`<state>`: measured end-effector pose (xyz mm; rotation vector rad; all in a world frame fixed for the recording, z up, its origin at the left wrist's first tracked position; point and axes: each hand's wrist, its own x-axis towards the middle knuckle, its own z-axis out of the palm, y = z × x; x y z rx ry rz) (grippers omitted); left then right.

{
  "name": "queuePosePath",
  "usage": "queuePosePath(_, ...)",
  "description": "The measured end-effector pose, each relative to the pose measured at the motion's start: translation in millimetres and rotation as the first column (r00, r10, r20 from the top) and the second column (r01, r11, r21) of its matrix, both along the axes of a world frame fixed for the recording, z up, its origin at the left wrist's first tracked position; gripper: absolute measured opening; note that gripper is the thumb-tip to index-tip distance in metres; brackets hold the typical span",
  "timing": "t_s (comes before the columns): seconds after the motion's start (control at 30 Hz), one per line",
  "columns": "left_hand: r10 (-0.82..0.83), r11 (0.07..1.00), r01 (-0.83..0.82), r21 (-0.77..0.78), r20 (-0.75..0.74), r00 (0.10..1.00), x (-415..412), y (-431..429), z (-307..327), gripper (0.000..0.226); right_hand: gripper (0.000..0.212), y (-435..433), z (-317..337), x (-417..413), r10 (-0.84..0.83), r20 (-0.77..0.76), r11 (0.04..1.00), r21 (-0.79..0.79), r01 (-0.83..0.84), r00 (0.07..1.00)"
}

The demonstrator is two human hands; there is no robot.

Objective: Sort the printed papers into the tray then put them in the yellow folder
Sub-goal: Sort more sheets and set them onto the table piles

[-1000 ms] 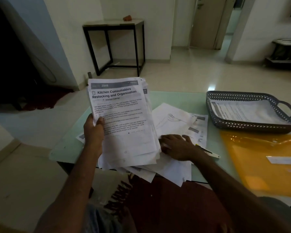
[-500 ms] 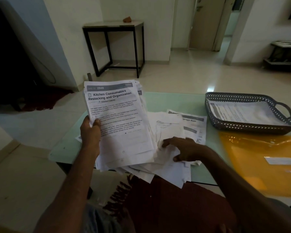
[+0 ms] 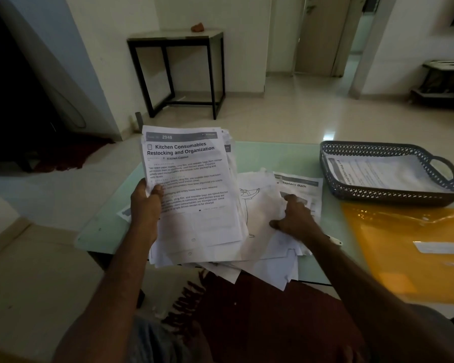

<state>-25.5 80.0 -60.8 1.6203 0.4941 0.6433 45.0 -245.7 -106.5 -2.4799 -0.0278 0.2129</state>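
Note:
My left hand (image 3: pixel 146 203) grips a thick stack of printed papers (image 3: pixel 194 205) by its left edge, held up above the glass table; the top sheet reads "Kitchen Consumables Restocking and Organization". My right hand (image 3: pixel 295 218) rests on a loose pile of papers (image 3: pixel 262 231) on the table, its fingers curled at the edge of a sheet over a printed page titled "Replace Bath" (image 3: pixel 302 184). A dark perforated tray (image 3: pixel 393 197) at the right holds printed sheets. The yellow folder (image 3: pixel 414 252) lies in front of the tray.
The pale green glass table (image 3: pixel 273 158) overhangs a dark red rug (image 3: pixel 260 323) at its near edge. A small white object (image 3: pixel 336 241) lies beside my right wrist. A black-framed side table (image 3: pixel 178 72) stands by the far wall.
My right hand has slid to the right across the loose pile and shifted the sheets, uncovering more of the "Replace Bath" page. The stack in my left hand has barely moved.

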Motion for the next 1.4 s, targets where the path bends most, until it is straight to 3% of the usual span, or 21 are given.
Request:
queuePosePath(0.07,-0.019,1.0,0.019,-0.002,-0.007,1.0,0.7,-0.7,0.0,0.026,0.074,0.5,2.8,-0.4,-0.007,0.007,0.994,0.109,0.006,1.0)
queuePosePath(0.17,-0.042,0.999,0.042,-0.007,-0.014,0.999,0.6,-0.5,-0.6,0.025,0.036,0.2,13.6,2.1,-0.024,0.142,0.989,0.151,0.002,0.99)
queuePosePath(0.27,-0.048,0.999,0.047,-0.025,-0.023,0.999,1.7,0.9,-1.3,0.026,0.023,-3.4,26.8,4.7,-0.013,0.228,0.968,0.247,-0.045,0.974)
queuePosePath(0.3,-0.05,0.998,0.049,-0.033,-0.026,0.998,2.6,0.0,-1.2,0.027,0.023,-4.9,29.0,4.9,-0.005,0.201,0.927,0.368,-0.071,0.98)
queuePosePath(0.37,-0.064,0.997,0.063,-0.048,-0.02,0.998,4.7,-3.8,-1.5,0.026,0.025,-4.6,36.2,-2.7,0.06,0.109,0.756,0.644,-0.117,0.992)
queuePosePath(0.47,-0.1,0.991,0.098,-0.091,-0.014,0.995,7.8,-14.5,-5.3,0.024,0.039,5.8,41.1,-17.2,0.248,0.079,0.558,0.803,-0.21,0.965)
queuePosePath(0.57,-0.154,0.979,0.148,-0.138,-0.036,0.987,7.3,-27.7,-10.1,0.028,0.049,18.6,45.8,-28.2,0.381,0.032,0.534,0.808,-0.249,0.924)
queuePosePath(0.67,-0.15,0.985,0.149,-0.082,-0.008,0.989,3.9,-35.8,-8.0,0.021,0.028,26.4,52.1,-31.6,0.362,-0.016,0.523,0.831,-0.189,0.932)
queuePosePath(0.73,-0.099,0.995,0.1,-0.028,0.046,0.994,1.3,-39.5,-1.7,0.018,0.055,27.9,61.0,-30.4,0.339,-0.049,0.499,0.856,-0.135,0.94)
queuePosePath(0.8,-0.07,0.997,0.066,0.04,0.116,0.991,1.5,-43.3,7.9,0.016,0.066,30.3,73.4,-25.9,0.354,0.053,0.499,0.834,-0.237,0.934)
queuePosePath(0.87,-0.09,0.991,0.069,0.113,0.196,0.977,3.9,-48.8,22.5,0.011,0.055,31.7,82.4,-18.9,0.276,0.203,0.523,0.789,-0.324,0.939)
queuePosePath(1.0,-0.213,0.976,0.191,0.1,0.303,0.929,8.8,-57.0,41.2,0.01,0.045,32.1,85.4,-6.3,0.134,0.277,0.473,0.826,-0.307,0.952)
queuePosePath(1.1,-0.221,0.975,0.216,0.048,0.25,0.943,7.2,-59.6,32.2,0.023,0.047,35.0,80.2,-11.5,0.117,0.264,0.49,0.823,-0.287,0.957)
queuePosePath(1.27,-0.255,0.964,0.265,-0.039,0.16,0.953,4.7,-65.0,5.9,0.027,0.037,41.6,62.4,-22.4,0.148,0.233,0.633,0.724,-0.273,0.961)
queuePosePath(1.4,-0.226,0.971,0.237,-0.025,0.212,0.951,3.0,-71.6,13.4,0.021,0.031,41.8,66.5,-24.8,0.081,0.275,0.603,0.752,-0.267,0.958)
